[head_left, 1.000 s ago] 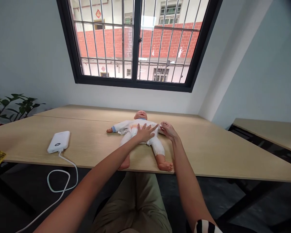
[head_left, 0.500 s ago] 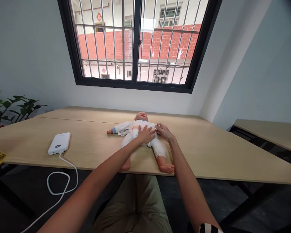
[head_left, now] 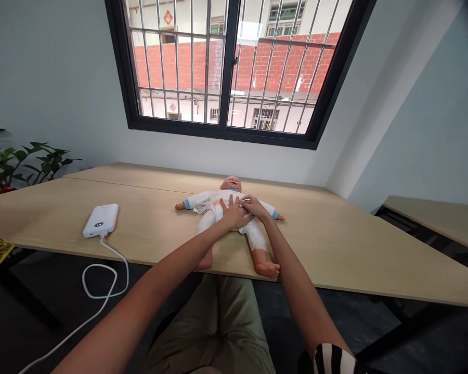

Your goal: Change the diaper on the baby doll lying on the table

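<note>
A baby doll (head_left: 231,184) lies on its back on the wooden table (head_left: 335,244), head away from me and feet at the near edge. It wears a white top (head_left: 203,199) with blue cuffs and white leg coverings; a diaper seems to be at its waist, mostly hidden by my hands. My left hand (head_left: 234,214) rests flat on the doll's belly, fingers spread. Close beside it, my right hand (head_left: 254,206) has its fingers bent and pinched together at the doll's waist, partly over the left hand. What those fingers hold is too small to make out.
A white power bank (head_left: 101,220) with a white cable (head_left: 119,254) lies on the table at left. A potted plant (head_left: 35,161) stands beyond the left end. A barred window (head_left: 222,67) is behind the table. Another table (head_left: 437,218) is at right.
My right hand has moved left from the doll's side to its middle, next to my left hand, uncovering the doll's arm. My left hand stays on the belly. The view has shifted slightly.
</note>
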### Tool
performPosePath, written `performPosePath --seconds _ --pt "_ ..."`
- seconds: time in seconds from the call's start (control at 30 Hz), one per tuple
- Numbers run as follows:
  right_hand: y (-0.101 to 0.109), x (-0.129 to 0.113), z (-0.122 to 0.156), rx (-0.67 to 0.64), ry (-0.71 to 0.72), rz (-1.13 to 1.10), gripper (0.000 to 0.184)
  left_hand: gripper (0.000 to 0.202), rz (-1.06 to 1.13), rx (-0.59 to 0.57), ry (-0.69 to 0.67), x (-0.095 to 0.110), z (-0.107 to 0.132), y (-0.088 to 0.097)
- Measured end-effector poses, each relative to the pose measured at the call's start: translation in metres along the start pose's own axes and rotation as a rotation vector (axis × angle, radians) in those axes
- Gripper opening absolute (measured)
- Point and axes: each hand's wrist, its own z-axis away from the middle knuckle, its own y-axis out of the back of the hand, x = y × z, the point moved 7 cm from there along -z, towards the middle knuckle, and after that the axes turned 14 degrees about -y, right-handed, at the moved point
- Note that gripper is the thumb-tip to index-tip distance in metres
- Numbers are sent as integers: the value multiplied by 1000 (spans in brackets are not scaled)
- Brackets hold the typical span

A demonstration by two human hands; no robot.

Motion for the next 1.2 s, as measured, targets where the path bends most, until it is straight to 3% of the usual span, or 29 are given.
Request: performPosePath --seconds 0.13,0.27,0.4,0.53,0.7,0.8,0.9,0.97,1.1,1.2 --pt "-1 4 -1 22 5 28 34 63 11 1 2 2 1 0" --pt "1 5 -2 46 28 21 35 52 153 89 -36 -2 0 8" --pt "7 5 -2 67 57 -22 36 28 321 200 -110 -26 2 20" --pt "10 8 -1 91 83 -87 35 26 424 300 -142 -57 6 26" --pt "10 9 -1 112 102 -169 29 20 559 390 -136 -79 13 24" --pt "12 7 -4 139 114 -239 28 20 583 508 0 -109 26 30" --pt "22 6 -5 228 140 -313 30 19 528 643 258 -156 51 36" --pt "28 5 -4 286 161 -339 29 14 486 669 399 -181 69 37" --pt "27 -10 8 339 257 -312 25 17 446 555 504 -199 91 31" --pt "-3 -44 21 231 436 -50 20 29 429 453 529 -196 97 24"
